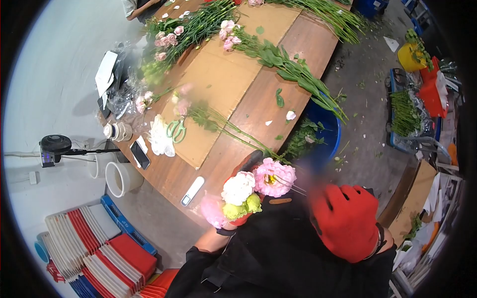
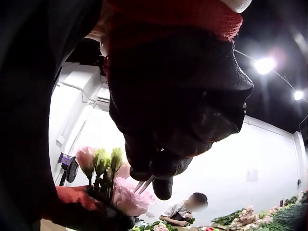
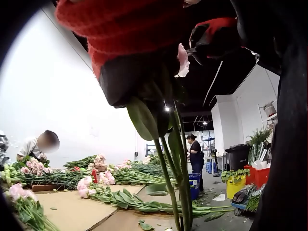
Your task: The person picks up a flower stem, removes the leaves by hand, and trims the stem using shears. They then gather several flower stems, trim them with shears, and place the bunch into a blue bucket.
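Note:
In the head view my left hand (image 1: 240,219), in a red and black glove, grips flower stems below a pink bloom (image 1: 274,178), a white bloom (image 1: 238,187) and green buds (image 1: 248,204). The stems (image 3: 178,183) hang beneath this hand in the right wrist view. Beside the pink bloom my gloved right hand (image 1: 345,223) has curled fingers, with thin metal tweezers (image 1: 297,189) reaching to the flower. The tweezers' tips (image 2: 143,186) touch pink petals in the left wrist view. A loose-looking petal (image 3: 183,61) shows near the right hand in the right wrist view.
The wooden table (image 1: 298,54) bears cardboard (image 1: 218,84), flower bunches (image 1: 293,69), green-handled scissors (image 1: 176,131), a phone (image 1: 140,154) and a white device (image 1: 193,191). A blue bin (image 1: 334,134) stands at its right edge. Two people (image 3: 36,144) (image 3: 196,156) are beyond.

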{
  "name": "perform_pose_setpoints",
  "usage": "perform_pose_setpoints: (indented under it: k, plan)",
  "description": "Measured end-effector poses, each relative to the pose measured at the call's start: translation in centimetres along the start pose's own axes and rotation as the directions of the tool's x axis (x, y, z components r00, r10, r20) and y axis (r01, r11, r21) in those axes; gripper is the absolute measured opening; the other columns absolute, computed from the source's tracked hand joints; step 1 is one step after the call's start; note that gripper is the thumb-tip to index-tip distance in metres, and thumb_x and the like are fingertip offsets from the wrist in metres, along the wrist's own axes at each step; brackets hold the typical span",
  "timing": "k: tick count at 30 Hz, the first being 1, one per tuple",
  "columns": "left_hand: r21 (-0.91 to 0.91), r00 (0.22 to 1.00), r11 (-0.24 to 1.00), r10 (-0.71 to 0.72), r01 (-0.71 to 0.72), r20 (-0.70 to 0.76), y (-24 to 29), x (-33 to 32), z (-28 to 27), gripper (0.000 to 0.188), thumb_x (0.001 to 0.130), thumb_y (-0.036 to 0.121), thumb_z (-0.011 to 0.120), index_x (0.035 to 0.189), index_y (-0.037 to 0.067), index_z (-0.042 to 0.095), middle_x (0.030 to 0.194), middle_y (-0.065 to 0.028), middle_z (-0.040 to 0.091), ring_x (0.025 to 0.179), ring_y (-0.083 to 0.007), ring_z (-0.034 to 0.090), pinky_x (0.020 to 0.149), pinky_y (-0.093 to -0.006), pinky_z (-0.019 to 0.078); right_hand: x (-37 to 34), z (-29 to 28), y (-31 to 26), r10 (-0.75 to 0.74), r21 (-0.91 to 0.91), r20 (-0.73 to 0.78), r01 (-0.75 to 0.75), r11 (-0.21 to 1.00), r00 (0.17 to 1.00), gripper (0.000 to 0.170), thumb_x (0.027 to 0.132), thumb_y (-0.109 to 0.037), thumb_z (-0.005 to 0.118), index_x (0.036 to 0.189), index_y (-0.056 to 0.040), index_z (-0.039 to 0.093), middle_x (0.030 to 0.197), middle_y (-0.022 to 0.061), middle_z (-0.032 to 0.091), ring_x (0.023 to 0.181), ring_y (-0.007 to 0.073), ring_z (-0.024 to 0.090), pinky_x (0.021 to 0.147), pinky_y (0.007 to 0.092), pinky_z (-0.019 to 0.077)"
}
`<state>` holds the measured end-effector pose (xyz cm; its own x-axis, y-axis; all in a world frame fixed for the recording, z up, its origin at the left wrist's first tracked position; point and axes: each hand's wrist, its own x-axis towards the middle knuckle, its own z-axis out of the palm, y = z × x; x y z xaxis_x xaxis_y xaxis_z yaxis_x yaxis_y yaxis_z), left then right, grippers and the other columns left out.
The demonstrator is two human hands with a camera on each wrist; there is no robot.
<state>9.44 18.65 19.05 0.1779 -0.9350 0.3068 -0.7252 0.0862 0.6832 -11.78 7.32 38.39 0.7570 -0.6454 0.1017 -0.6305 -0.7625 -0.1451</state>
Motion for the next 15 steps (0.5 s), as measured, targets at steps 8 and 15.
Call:
perform_pose_setpoints:
  k: [8, 15]
  plan:
    - [-0.441, 0.949, 0.846, -0.219, 0.3, 0.224, 0.8, 1.0, -0.9, 0.078, 0.077, 0.003, 0.079, 0.147, 0.008, 0.044, 0.139, -0.0111, 0.056, 0.128, -0.0242, 0.054, 0.109, -0.0377, 0.0432, -0.1, 0.7, 0.0, -0.014, 0.0, -0.006, 0.014, 1.0, 1.0, 0.028, 0.07, -0.013, 0.072, 0.097, -0.0081, 0.073, 0.075, 0.0008, 0.052, 0.062, 0.0152, 0.05, 0.05, 0.0312, 0.0374]
    - [-0.442, 0.937, 0.832, -0.247, 0.336, 0.247, -1.1, -1.1, 0.1, 0.081, 0.079, 0.0, 0.077, 0.149, 0.007, 0.039, 0.142, -0.0117, 0.054, 0.13, -0.0237, 0.052, 0.11, -0.0368, 0.0429, -0.2, 1.2, 0.1, -0.052, -0.009, -0.075, 0.051, 0.999, 0.996, 0.026, 0.069, -0.013, 0.071, 0.094, -0.0088, 0.074, 0.072, -0.0007, 0.048, 0.06, 0.0146, 0.049, 0.05, 0.0304, 0.0372]
